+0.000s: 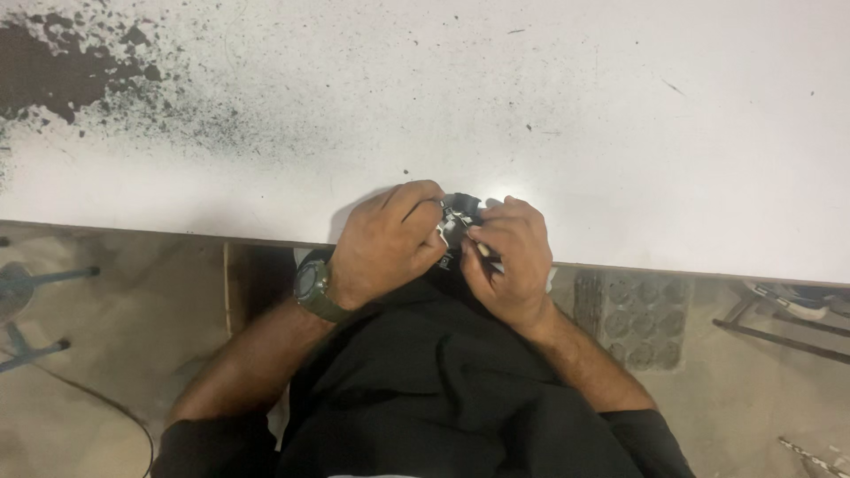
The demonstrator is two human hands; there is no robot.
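Both hands, left hand (390, 243) and right hand (506, 257), pinch a small black-and-white part (460, 217) at the tabletop (620, 133) edge; it looks light, stiff, best gripped by its edges.

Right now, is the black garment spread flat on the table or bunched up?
Bunched. Both hands, left hand and right hand, pinch the black garment at the white table edge; the rest hangs off.

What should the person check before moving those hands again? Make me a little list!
1. Both hands on the small black and white piece: ok, left hand and right hand pinch it together.
2. Piece over the white table, not the floor: ok, at the near edge.
3. Grip firm: cannot tell, the fingers hide it.
4. Table clean nearby: not ok, black powder stain at the far left.
5. Wristwatch clear of the piece: ok.
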